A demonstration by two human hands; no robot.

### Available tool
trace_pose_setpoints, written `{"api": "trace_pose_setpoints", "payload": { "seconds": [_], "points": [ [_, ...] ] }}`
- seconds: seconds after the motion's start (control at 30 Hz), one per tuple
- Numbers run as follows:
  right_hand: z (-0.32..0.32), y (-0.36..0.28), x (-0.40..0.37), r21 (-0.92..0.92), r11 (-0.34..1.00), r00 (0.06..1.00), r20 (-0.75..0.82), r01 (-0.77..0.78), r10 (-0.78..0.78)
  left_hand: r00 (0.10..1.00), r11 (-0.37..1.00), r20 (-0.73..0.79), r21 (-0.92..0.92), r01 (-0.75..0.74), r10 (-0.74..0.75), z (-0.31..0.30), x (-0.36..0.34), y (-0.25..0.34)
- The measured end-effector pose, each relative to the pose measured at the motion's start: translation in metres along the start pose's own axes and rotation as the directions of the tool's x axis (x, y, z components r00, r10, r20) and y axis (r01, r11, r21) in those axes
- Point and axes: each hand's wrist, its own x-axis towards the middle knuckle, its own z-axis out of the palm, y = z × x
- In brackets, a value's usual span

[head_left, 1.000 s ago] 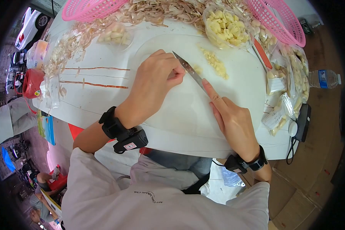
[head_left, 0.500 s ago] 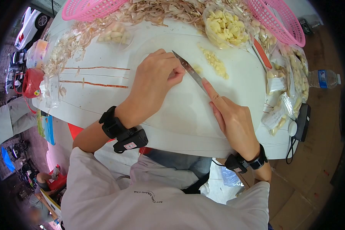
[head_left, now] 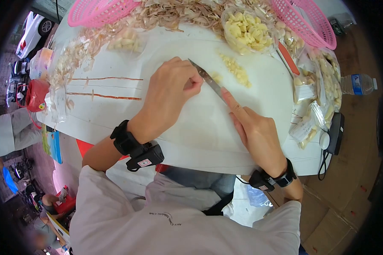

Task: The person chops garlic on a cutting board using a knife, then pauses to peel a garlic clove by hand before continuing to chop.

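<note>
A white table point(head_left: 102, 111) spreads under everything, with a broad pale cutting board point(head_left: 212, 131) on it in front of the person. Garlic skins point(head_left: 178, 13) lie heaped along the far side, between a pink basket point(head_left: 100, 13) at the left and another pink basket point(head_left: 297, 26) at the right. A clear tub point(head_left: 227, 39) of peeled garlic point(head_left: 250, 29) stands at the board's far edge. The left hand point(head_left: 170, 83) is curled over the board, knuckles up; whether its fingers grip anything cannot be told. The right hand point(head_left: 256, 127) grasps the knife point(head_left: 209, 80), forefinger along the blade, which slants across the board with its tip near the left hand. Beyond the blade lies a strip of chopped garlic point(head_left: 237, 72), and just beside the blade, a smaller garlic bit point(head_left: 217, 77).
</note>
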Motion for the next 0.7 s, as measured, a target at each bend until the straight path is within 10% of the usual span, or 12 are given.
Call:
{"api": "trace_pose_setpoints", "payload": {
  "seconds": [0.7],
  "points": [
    [0.0005, 0.0020, -0.0022, 0.113, 0.994, 0.999, -0.038, -0.007, 0.011, 1.000, 1.000, 0.007, -0.016, -0.002, 0.002, -0.0001, -0.0003, -0.0004]
  ]
}}
